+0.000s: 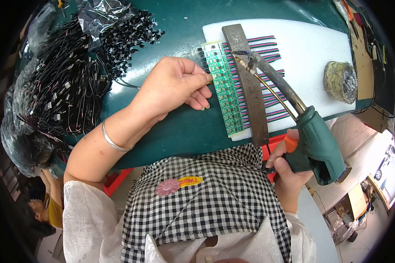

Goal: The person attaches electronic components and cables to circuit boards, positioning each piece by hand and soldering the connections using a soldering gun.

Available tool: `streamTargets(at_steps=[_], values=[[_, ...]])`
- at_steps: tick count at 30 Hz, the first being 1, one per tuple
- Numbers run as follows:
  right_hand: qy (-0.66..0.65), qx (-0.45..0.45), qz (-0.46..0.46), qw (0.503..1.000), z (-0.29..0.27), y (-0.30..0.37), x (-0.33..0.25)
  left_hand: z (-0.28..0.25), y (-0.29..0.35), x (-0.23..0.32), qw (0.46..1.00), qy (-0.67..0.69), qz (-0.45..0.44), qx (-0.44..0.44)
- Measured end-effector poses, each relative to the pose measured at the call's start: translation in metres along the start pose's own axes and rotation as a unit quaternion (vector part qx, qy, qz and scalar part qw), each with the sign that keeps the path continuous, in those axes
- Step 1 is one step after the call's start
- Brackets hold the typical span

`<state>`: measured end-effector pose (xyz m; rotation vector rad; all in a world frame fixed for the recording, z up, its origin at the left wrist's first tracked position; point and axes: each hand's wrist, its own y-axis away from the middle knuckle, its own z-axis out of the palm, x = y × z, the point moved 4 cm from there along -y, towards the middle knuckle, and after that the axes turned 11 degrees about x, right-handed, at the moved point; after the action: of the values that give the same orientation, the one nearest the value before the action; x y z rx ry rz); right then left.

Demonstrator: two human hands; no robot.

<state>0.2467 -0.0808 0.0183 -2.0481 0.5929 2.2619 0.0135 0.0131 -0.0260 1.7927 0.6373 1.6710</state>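
My left hand (175,85) is closed in a pinch at the left edge of a panel of green circuit boards (226,96). What its thumb and forefinger hold is hidden. A thin dark cable (129,84) runs from the left to behind that hand. My right hand (289,171) is wrapped around the handle of a green soldering gun (318,136) with an orange trigger. Its tip reaches over a flat metal bar (252,94). The bar lies across multicoloured ribbon wires (272,79) that come off the panel's right side. Small black connectors (201,55) line its upper left edge.
A white foam sheet (307,52) lies under the panel and bar. To its right is a plastic-wrapped roll (340,82). Heaped black cables (66,87) and a clear plastic bag (103,17) cover the left of the green table (175,30). Another person (50,206) is at lower left.
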Motion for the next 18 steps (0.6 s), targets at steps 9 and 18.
streamTargets(at_steps=[9, 18], values=[[0.042, -0.027, 0.002, 0.999, -0.017, 0.003, 0.011, 0.000, 0.000, -0.003, 1.000, 0.010, 0.027, 0.008], [0.066, -0.089, 0.013, 0.994, -0.017, 0.002, 0.018, 0.000, 0.001, -0.001, 1.000, 0.004, 0.027, 0.012]])
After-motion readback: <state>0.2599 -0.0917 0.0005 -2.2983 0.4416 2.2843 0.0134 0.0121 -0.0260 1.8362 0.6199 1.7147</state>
